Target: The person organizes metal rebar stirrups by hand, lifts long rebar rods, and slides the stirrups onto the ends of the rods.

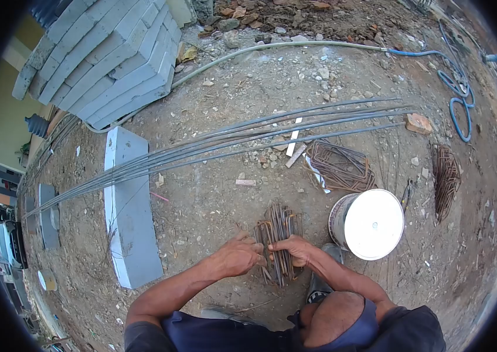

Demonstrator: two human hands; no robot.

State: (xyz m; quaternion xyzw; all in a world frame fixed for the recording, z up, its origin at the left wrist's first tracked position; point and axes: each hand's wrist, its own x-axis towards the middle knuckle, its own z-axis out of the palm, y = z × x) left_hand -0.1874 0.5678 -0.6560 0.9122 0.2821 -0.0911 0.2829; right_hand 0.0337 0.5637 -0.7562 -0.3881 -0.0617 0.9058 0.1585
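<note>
Bent bars [283, 265] are pinched on the ground [213, 199] by the right hand [296, 247], the left hand [241, 253] curled, grip unclear; apparent sorting calls for steadiness next.

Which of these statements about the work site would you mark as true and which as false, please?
1. The right hand grips the bundle of bent, rusty steel bars. True.
2. The round white bucket stands to the left of both hands. False: it stands to their right.
3. The long, thin grey steel rods pass over the long grey concrete block. True.
4. The coiled blue hose lies on top of the stacked grey blocks. False: it lies on the ground, far to their right.
5. An orange-brown piece of brick lies by the right-hand ends of the rods. True.
</note>
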